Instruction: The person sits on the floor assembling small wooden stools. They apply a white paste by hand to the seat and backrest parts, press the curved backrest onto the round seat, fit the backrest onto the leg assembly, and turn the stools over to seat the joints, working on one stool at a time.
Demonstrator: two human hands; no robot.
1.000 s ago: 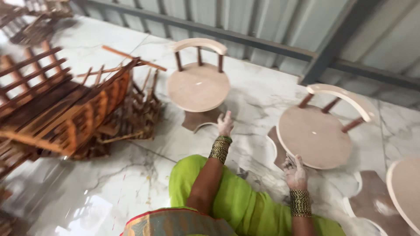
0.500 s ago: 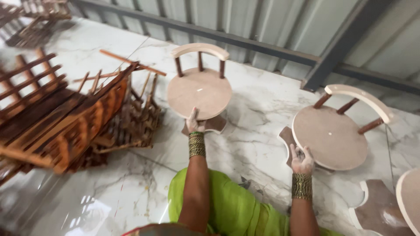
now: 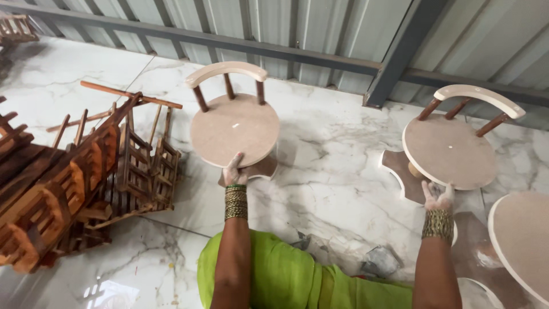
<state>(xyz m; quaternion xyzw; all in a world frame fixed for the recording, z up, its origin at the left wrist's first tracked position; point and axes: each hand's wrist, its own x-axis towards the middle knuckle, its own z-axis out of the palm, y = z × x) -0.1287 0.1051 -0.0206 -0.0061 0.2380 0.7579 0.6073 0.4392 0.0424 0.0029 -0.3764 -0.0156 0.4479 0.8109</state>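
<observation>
Both hands grip small round-seated chairs on a marble floor (image 3: 337, 166).

The left hand (image 3: 234, 170) clasps the front seat edge of the left chair (image 3: 234, 129); the right hand (image 3: 439, 197) clasps the right chair (image 3: 449, 150) likewise. Stacked wooden frames (image 3: 74, 177) lie just left.

No packages, signs or screens show anywhere in this view; the only possible label is a tiny white fleck (image 3: 235, 125) near the middle of the round seat (image 3: 217, 143) of the left chair, too small to tell whether it is a sticker.
</observation>
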